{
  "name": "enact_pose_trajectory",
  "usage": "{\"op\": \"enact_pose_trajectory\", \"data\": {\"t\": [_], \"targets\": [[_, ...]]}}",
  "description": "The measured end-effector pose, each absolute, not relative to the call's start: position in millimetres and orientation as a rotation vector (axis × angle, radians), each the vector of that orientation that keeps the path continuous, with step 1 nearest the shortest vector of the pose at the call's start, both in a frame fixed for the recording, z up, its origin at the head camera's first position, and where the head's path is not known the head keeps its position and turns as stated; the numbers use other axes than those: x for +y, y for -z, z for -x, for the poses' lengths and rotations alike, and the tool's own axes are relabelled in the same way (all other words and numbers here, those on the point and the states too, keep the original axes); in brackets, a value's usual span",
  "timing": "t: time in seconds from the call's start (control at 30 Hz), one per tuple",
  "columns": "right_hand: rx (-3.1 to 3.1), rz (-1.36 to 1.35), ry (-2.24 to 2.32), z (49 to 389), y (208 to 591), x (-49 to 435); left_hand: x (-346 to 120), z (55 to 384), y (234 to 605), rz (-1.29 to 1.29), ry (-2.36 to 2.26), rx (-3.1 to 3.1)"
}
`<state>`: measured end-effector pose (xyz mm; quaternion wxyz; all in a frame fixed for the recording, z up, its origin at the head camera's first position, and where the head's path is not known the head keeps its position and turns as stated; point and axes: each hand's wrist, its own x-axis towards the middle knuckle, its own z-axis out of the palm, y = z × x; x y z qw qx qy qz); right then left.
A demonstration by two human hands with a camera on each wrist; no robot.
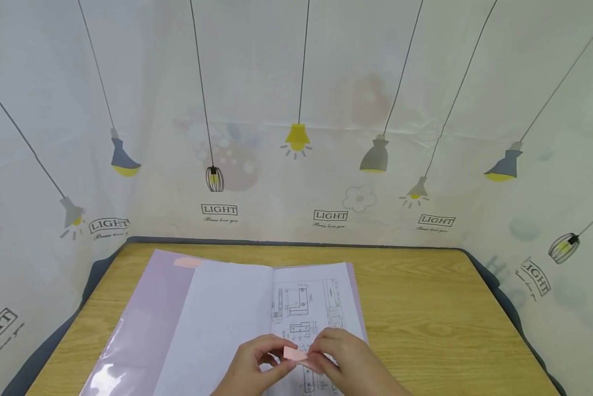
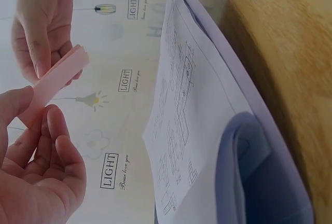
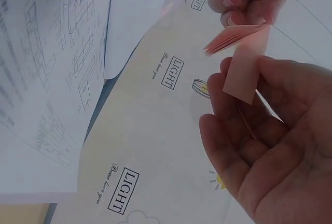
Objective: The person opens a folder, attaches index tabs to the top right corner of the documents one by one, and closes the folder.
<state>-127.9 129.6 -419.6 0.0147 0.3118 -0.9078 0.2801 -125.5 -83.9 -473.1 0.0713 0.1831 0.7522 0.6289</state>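
A small pad of pink sticky notes point(image 1: 295, 353) is held between both hands, above the right page of an open folder. My left hand point(image 1: 259, 364) pinches one end between thumb and fingers. My right hand point(image 1: 348, 357) pinches the pink paper from the other side. In the right wrist view, a pink sheet point(image 3: 243, 76) stands bent away from the layered stack point(image 3: 233, 38), joined to it near the left fingertips. The folder's right page point(image 1: 321, 297) bears printed technical drawings, partly hidden by the hands. Its left page point(image 1: 222, 308) looks blank.
The folder's purple cover point(image 1: 153, 308) lies on a wooden table point(image 1: 440, 330), with a pink strip point(image 1: 187, 262) near its top edge. A pale curtain point(image 1: 276, 71) printed with lamps surrounds the table at the back and sides.
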Motion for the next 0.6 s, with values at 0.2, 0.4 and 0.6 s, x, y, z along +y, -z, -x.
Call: {"op": "enact_pose_trajectory", "data": {"t": [0.2, 0.4, 0.6], "targets": [[-2.656, -0.975, -0.786, 129.0, 426.0, 128.5, -82.5, 125.3, 471.1, -0.519, -1.893, 2.254], [-2.723, -0.881, -0.946, 127.4, 425.2, 129.3, -81.7, 124.4, 470.4, -0.550, -1.925, 2.249], [-2.803, -0.701, -1.296, 127.0, 419.9, 131.1, -81.0, 122.3, 469.0, -0.516, -1.956, 2.211]]}}
